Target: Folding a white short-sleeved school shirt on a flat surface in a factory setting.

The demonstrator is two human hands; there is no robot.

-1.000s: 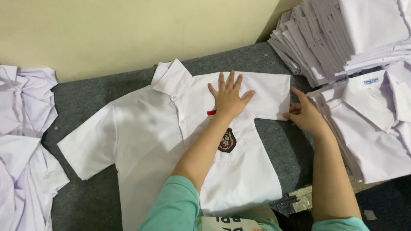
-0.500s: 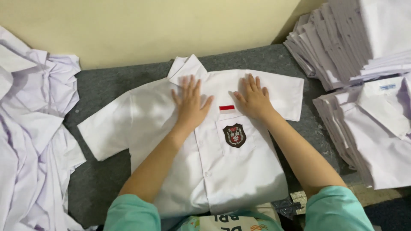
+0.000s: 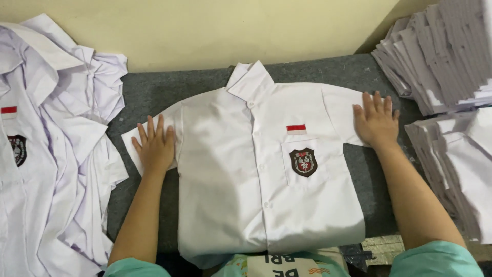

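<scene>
Head view. I see a white short-sleeved shirt (image 3: 266,169) lying face up and buttoned on the grey felt-like table surface (image 3: 154,95), collar at the far side, hem at the near edge. A small red-and-white flag patch (image 3: 296,129) sits above the chest pocket, which bears a dark shield badge (image 3: 303,162). My left hand (image 3: 155,146) rests flat on the left sleeve, fingers spread wide, palm down, holding nothing. My right hand (image 3: 375,119) lies flat on the right sleeve, fingers likewise spread and empty. I judge both palms press the sleeves outward so the cloth lies smooth and square.

Surface and room. A loose heap of unfolded white shirts (image 3: 51,154) lies at the left, spilling onto the grey covering. Stacks of folded white shirts (image 3: 441,56) stand at the far right, with another stack (image 3: 456,169) nearer on the right. A plain cream wall (image 3: 230,31) closes the far side. A printed sack (image 3: 287,264) shows at the near edge, partly hidden.
</scene>
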